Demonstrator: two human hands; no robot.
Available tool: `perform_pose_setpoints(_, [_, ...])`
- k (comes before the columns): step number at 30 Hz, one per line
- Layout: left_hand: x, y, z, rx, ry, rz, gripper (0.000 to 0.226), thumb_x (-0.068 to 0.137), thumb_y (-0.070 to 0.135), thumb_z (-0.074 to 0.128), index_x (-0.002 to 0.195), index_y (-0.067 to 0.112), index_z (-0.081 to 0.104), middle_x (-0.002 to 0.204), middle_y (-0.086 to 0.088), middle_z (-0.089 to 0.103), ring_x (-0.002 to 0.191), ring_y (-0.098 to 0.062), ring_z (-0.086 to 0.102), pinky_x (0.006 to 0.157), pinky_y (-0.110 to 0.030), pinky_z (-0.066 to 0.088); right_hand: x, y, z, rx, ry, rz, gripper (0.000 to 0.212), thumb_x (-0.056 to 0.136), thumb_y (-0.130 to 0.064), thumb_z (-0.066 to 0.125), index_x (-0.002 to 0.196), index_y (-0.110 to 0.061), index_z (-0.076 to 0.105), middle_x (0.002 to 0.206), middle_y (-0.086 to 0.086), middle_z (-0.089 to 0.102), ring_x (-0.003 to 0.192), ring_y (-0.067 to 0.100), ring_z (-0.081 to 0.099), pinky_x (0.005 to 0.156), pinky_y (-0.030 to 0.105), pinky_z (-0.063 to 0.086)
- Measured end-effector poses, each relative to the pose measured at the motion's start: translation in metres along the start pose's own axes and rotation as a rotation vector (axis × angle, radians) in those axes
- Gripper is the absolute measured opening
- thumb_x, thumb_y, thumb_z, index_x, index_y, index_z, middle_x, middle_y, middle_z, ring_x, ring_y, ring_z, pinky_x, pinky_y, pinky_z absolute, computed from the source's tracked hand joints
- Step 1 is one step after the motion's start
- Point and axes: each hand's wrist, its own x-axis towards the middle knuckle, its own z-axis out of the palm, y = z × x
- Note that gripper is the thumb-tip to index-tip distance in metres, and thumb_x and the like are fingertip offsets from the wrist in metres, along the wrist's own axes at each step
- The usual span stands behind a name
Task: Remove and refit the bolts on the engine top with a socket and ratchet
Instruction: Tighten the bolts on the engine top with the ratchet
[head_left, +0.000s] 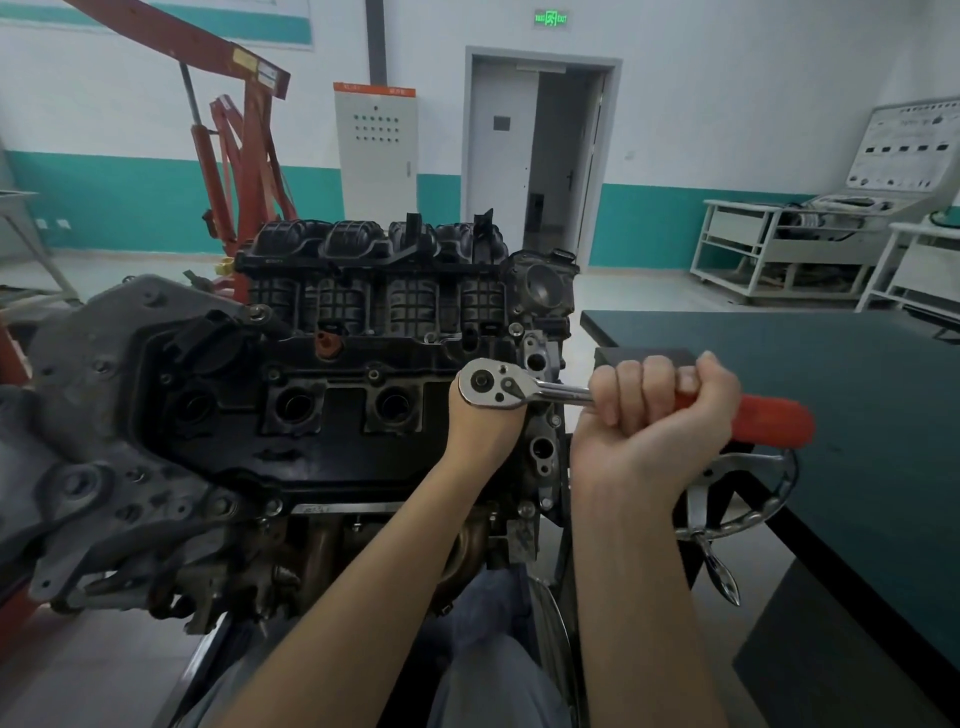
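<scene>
The right hand (655, 415) is clamped round the red handle of the ratchet (545, 391). The left hand (485, 421) sits under its head, fingers hidden, at the engine (311, 415) top's right end. A dark counter (831, 374) lies right; a red hoist (244, 145), grey cabinet (375, 150) and door (501, 150) stand far.

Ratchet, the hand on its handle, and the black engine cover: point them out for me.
ratchet (491, 383): head view, on its round chrome head.
right hand (657, 410): head view, on its back.
engine cover (343, 441): head view, on its flat black top.

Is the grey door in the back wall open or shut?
Open. The grey door is swung aside, and a dark gap beside it shows the room behind.
</scene>
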Motion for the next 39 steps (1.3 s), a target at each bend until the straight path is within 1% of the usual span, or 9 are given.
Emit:
perform_pose_setpoints(10, [-0.003, 0.003, -0.001, 0.045, -0.094, 0.027, 0.062, 0.088, 0.001, 0.054, 0.036, 0.030, 0.040, 0.037, 0.016, 0.033, 0.035, 0.000, 0.031, 0.039, -0.007, 0.024, 0.058, 0.006, 0.060, -0.493, -0.444, 0.507, 0.041, 0.095, -0.009, 0.042, 0.056, -0.017, 0.033, 0.037, -0.008, 0.026, 0.029, 0.004, 0.020, 0.029, 0.014, 0.021])
perform_pose_setpoints(12, [-0.004, 0.003, -0.001, 0.008, -0.072, 0.011, 0.062, 0.087, -0.001, 0.053, 0.037, 0.030, 0.036, 0.037, 0.016, 0.032, 0.035, 0.000, 0.030, 0.039, -0.006, 0.023, 0.053, 0.007, 0.058, -0.439, -0.399, 0.470, 0.040, 0.095, -0.009, 0.043, 0.058, -0.017, 0.033, 0.038, -0.008, 0.026, 0.030, 0.004, 0.020, 0.029, 0.015, 0.020])
perform_pose_setpoints(16, [-0.002, 0.003, -0.002, -0.037, 0.033, -0.065, 0.057, 0.086, -0.003, 0.051, 0.040, 0.028, 0.038, 0.039, 0.015, 0.034, 0.038, -0.001, 0.030, 0.041, -0.010, 0.024, 0.023, 0.003, 0.029, -0.178, -0.156, 0.160, 0.039, 0.095, -0.010, 0.043, 0.058, -0.019, 0.034, 0.040, -0.009, 0.024, 0.032, 0.007, 0.017, 0.031, 0.018, 0.022])
perform_pose_setpoints(20, [-0.001, 0.005, -0.002, 0.015, 0.012, -0.030, 0.048, 0.085, -0.008, 0.050, 0.048, 0.020, 0.038, 0.041, 0.014, 0.040, 0.042, 0.001, 0.037, 0.047, -0.010, 0.030, -0.009, 0.007, 0.003, -0.007, 0.007, -0.056, 0.046, 0.096, -0.014, 0.037, 0.051, -0.021, 0.033, 0.039, -0.008, 0.022, 0.033, 0.008, 0.015, 0.034, 0.020, 0.023])
perform_pose_setpoints(23, [0.000, 0.008, -0.001, 0.009, 0.005, -0.007, 0.052, 0.086, -0.010, 0.050, 0.048, 0.022, 0.033, 0.037, 0.015, 0.037, 0.040, 0.001, 0.034, 0.046, -0.010, 0.027, -0.002, 0.005, 0.005, -0.026, -0.048, -0.020, 0.045, 0.096, -0.013, 0.035, 0.052, -0.021, 0.031, 0.038, -0.008, 0.021, 0.032, 0.008, 0.014, 0.034, 0.018, 0.022])
perform_pose_setpoints(27, [-0.002, 0.005, 0.001, -0.037, 0.012, 0.012, 0.062, 0.086, -0.006, 0.053, 0.038, 0.029, 0.037, 0.037, 0.018, 0.036, 0.036, 0.002, 0.034, 0.041, -0.006, 0.026, 0.037, -0.001, 0.034, -0.247, -0.262, 0.258, 0.040, 0.095, -0.008, 0.039, 0.057, -0.019, 0.031, 0.038, -0.008, 0.023, 0.031, 0.007, 0.017, 0.031, 0.017, 0.022])
perform_pose_setpoints(32, [-0.006, 0.005, -0.001, 0.047, -0.100, 0.062, 0.053, 0.087, 0.012, 0.054, 0.040, 0.033, 0.047, 0.038, 0.017, 0.037, 0.036, 0.000, 0.034, 0.042, -0.006, 0.026, 0.058, 0.005, 0.058, -0.469, -0.426, 0.521, 0.040, 0.095, -0.010, 0.042, 0.057, -0.017, 0.032, 0.037, -0.009, 0.026, 0.029, 0.004, 0.020, 0.028, 0.015, 0.021])
perform_pose_setpoints(36, [-0.004, 0.003, -0.002, -0.025, 0.025, -0.006, 0.056, 0.085, 0.000, 0.053, 0.038, 0.028, 0.040, 0.038, 0.015, 0.035, 0.036, 0.000, 0.031, 0.040, -0.008, 0.024, 0.038, 0.005, 0.044, -0.280, -0.250, 0.298, 0.039, 0.095, -0.010, 0.044, 0.058, -0.018, 0.034, 0.038, -0.009, 0.025, 0.030, 0.005, 0.018, 0.029, 0.016, 0.021])
perform_pose_setpoints(39, [-0.002, 0.001, -0.002, -0.016, 0.067, -0.018, 0.048, 0.083, -0.006, 0.051, 0.049, 0.025, 0.039, 0.041, 0.015, 0.041, 0.042, 0.001, 0.036, 0.045, -0.011, 0.029, 0.011, 0.004, 0.020, -0.092, -0.065, 0.070, 0.042, 0.096, -0.013, 0.042, 0.056, -0.020, 0.033, 0.040, -0.009, 0.023, 0.033, 0.008, 0.015, 0.032, 0.019, 0.021])
